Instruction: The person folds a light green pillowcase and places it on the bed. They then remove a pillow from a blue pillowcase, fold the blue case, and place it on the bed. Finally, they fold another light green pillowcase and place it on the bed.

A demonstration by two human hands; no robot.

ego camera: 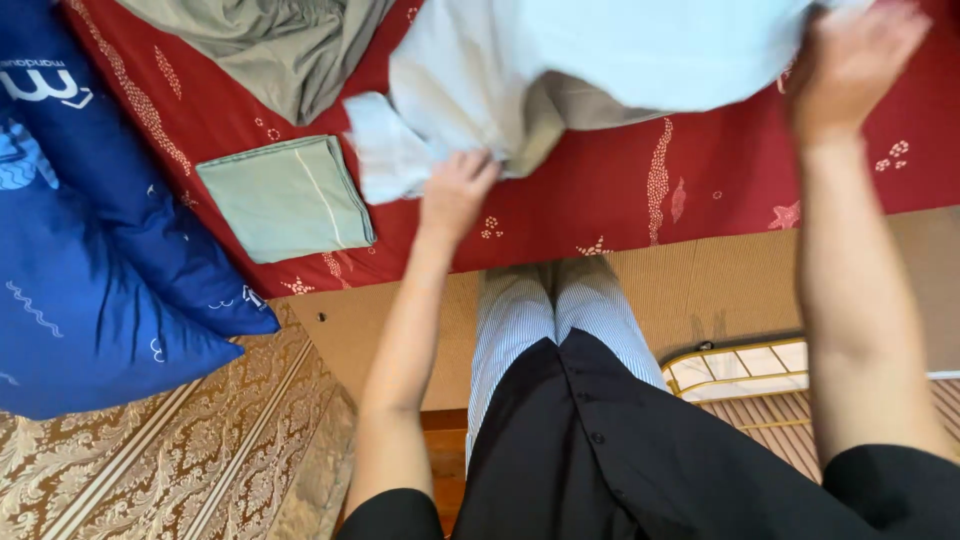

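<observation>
The left hand [457, 190] reaches forward on a straight, bare forearm, its fingers curled shut around a bunched lower edge of the pale blue cloth [600, 50]. The right hand [855, 60] is raised higher and farther out, wrist bent back, palm pressed against the cloth's right side; its picture is blurred, so how far its fingers close cannot be told. Between the two hands the cloth hangs spread and lifted above the bed, with a small folded flap drooping beside the left hand and a beige lining showing under the fold.

Below the cloth lies the red patterned bedsheet [600, 200]. On it, left of the left hand, rests a neatly folded green cloth [285, 195], and above that a crumpled grey-green sheet [270, 45]. A blue pillow [90, 250] leans at the bed's left edge, over a gold brocade cover [180, 450]. Nearer the body are striped trousers [550, 310] and a black shirt [620, 450].
</observation>
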